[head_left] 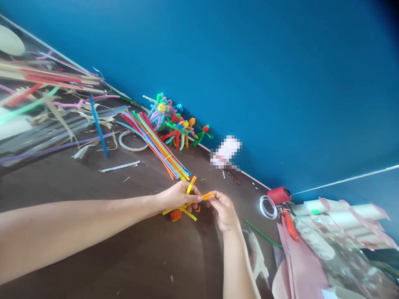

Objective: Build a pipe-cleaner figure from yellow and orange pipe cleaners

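My left hand (178, 197) grips a small figure twisted from yellow pipe cleaners (183, 211), with a fuzzy orange piece (176, 215) hanging below it. My right hand (223, 211) pinches an orange-yellow pipe cleaner end (208, 196) between its fingertips, close to my left hand. The two hands nearly touch over the dark wooden table (102, 257). Beside them lies a bundle of loose multicoloured pipe cleaners (154, 143), a little beyond my left hand.
Finished pipe cleaner figures (176, 124) stand against the blue wall (249, 70). Clear plastic sheets and paper strips (46, 108) lie at the far left. Pink paper (299, 265), a red thread spool (279, 195), a tape ring (268, 207) and white rolls (339, 211) sit right. The view is tilted.
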{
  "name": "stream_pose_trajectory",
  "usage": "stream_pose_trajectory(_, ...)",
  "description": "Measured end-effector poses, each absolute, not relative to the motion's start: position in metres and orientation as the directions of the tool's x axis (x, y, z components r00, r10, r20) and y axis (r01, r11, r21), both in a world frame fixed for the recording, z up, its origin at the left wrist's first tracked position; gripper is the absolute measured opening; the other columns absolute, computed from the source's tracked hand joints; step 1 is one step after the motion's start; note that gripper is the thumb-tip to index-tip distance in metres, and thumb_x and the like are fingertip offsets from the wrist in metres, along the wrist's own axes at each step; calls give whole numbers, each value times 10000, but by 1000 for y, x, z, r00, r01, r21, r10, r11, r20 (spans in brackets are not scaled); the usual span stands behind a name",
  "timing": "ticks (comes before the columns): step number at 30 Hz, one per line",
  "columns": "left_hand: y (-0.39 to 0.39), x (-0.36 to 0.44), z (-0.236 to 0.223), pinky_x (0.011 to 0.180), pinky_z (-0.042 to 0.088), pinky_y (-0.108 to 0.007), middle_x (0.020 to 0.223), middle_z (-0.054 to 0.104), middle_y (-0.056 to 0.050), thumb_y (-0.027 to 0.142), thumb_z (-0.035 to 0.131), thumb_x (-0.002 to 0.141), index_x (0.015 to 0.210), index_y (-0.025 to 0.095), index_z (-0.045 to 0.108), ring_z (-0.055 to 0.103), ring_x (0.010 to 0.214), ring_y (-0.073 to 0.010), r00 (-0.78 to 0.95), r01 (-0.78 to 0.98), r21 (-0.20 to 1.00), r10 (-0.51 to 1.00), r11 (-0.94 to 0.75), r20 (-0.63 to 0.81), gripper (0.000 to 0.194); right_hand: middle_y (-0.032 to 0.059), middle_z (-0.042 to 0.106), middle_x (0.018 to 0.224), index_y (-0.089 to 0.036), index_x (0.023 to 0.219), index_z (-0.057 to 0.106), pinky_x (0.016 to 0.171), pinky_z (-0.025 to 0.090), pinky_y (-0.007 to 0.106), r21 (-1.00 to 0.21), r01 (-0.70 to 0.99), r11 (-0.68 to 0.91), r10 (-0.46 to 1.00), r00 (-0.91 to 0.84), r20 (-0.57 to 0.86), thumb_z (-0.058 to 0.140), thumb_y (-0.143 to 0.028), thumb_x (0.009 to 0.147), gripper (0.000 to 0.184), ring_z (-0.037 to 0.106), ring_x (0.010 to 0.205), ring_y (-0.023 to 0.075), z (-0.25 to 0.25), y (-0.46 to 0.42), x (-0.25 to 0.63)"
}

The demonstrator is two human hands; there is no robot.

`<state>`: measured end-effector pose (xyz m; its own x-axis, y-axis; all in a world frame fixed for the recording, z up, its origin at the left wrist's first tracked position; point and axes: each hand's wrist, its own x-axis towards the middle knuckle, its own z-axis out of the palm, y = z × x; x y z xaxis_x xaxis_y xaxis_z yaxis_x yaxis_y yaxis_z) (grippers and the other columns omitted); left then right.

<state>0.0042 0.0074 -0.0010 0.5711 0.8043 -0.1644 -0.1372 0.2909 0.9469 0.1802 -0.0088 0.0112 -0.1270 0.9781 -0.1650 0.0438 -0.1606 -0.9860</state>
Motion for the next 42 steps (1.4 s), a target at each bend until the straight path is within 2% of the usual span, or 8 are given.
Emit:
stream_pose_trajectory(9,1,4,5,433,421,-190,494,580,15,300,594,659,654,132,605,497,392,-79,664,109,982,724,156,-189,168,-14,601,588,-168,671,625,586,415,239,-950,281,-133,985,-72,-159,660,-305,650,143,547,576,124,25,-14,177)
stream_pose_trajectory(15,3,7,5,412,412,-188,485,561,12,279,551,671,630,120,564,506,392,-86,580,66,981,793,180,-185,165,28,627,754,-205,710,639,725,432,318,-656,657,371,926,-208,315,563,-217,753,89,554,766,173,40,-26,165)
stream_pose_trajectory(18,6,8,2,411,399,-185,482,553,19,290,559,677,664,115,549,487,382,-74,510,-80,969,845,234,-162,176,35,611,778,-223,747,648,756,425,343,-489,691,533,830,-314,461,550,-173,767,111,524,803,175,42,-29,159)
stream_pose_trajectory(21,7,7,-2,406,379,-177,478,547,24,320,589,672,678,114,541,469,380,-61,478,-196,943,866,269,-147,212,35,604,775,-223,768,650,745,430,337,-501,655,566,808,-320,495,548,-162,771,119,520,797,171,41,-29,156)
stream_pose_trajectory(25,7,5,-3,423,381,-177,498,553,21,376,615,671,684,120,530,489,408,-62,493,-307,895,858,324,-142,270,33,605,776,-214,756,650,737,431,314,-702,546,458,886,-216,410,558,-198,767,94,538,797,171,34,-25,158)
stream_pose_trajectory(30,7,1,-1,420,363,-174,533,566,15,389,627,678,710,128,525,494,419,-60,542,-358,862,831,359,-121,281,15,625,741,-184,734,652,712,416,283,-947,303,109,994,-17,109,611,-286,720,111,556,724,159,21,-17,167)
stream_pose_trajectory(35,6,-1,2,440,369,-179,518,563,13,367,630,681,690,126,540,495,432,-61,639,-319,878,765,358,-79,258,-17,603,617,-164,680,638,631,397,248,-980,148,-131,982,-119,-149,648,-300,673,136,514,595,120,18,-14,172)
stream_pose_trajectory(42,3,3,3,442,396,-191,514,569,16,379,610,684,698,124,541,498,416,-69,546,-219,933,828,287,-127,265,-25,588,609,-176,691,605,604,398,234,-983,165,-86,993,-71,-99,637,-275,666,106,517,583,114,21,-17,171)
